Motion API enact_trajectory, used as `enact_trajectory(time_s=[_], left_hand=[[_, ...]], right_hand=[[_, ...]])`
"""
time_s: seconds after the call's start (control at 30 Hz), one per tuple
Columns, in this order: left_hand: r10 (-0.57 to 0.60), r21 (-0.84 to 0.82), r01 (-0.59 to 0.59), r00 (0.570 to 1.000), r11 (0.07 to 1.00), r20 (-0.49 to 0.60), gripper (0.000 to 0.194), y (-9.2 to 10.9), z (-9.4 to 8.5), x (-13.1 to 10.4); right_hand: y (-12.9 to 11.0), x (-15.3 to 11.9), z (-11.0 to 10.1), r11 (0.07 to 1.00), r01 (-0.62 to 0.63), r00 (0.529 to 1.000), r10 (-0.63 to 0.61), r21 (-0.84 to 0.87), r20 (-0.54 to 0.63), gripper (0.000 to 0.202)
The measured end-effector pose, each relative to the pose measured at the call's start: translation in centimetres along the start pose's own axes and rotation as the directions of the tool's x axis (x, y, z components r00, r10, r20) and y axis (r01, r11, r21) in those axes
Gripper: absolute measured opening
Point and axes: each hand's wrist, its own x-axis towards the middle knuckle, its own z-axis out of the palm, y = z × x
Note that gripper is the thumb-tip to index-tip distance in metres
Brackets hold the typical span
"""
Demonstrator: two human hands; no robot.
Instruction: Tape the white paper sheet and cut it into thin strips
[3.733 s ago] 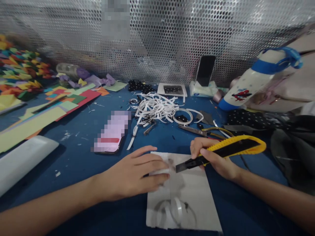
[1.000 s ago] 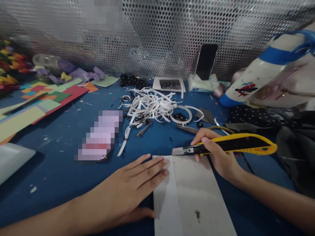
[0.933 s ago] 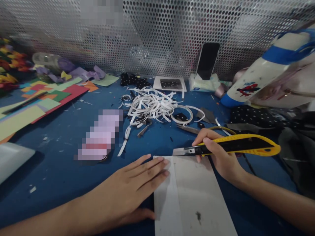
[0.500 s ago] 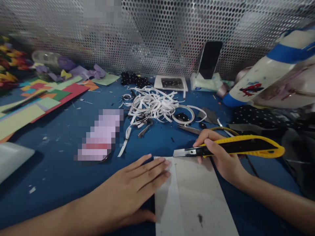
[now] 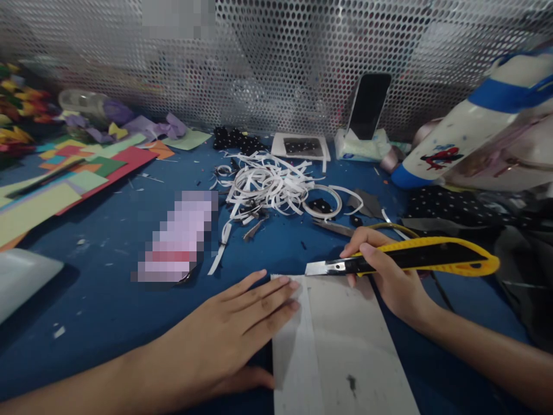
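A grey-white cardboard sheet point(image 5: 354, 346) lies on the blue table, its lower end cut off by the frame. Over its left side runs a paler strip point(image 5: 298, 357). My left hand point(image 5: 242, 323) rests flat with fingers stretched, the fingertips on that strip near the far edge and the thumb beside the sheet's left edge. In my right hand point(image 5: 393, 282) is a yellow and black utility knife point(image 5: 423, 256), handle pointing right. Its blade tip meets the far edge of the cardboard, just right of my left fingertips.
Behind the sheet lies a heap of white paper strips point(image 5: 272, 184) with tape rolls and scissors point(image 5: 334, 226). Coloured papers point(image 5: 47, 196) are at left, near a blurred-out lilac object point(image 5: 177, 236). A phone point(image 5: 369, 106) leans at the mesh wall; a blue-white bottle point(image 5: 462, 127) stands right.
Almost nothing differs. Both hands, the knife and the cardboard keep their places; the whole view has shifted very slightly.
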Motion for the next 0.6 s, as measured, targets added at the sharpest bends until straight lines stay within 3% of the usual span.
enact_trajectory(time_s=[0.37,0.6], left_hand=[[-0.005,-0.024,0.005,1.000,1.000,-0.003,0.081,0.02,-0.04,0.14],[0.006,0.058,-0.007,1.000,0.998,0.004,0.076,-0.06,0.08,-0.11]], right_hand=[[-0.01,-0.10,-0.11,1.000,-0.009,1.000,0.009,0.028,-0.009,0.027],[0.11,0.04,-0.10,1.000,-0.008,0.999,0.007,0.027,0.035,0.027]])
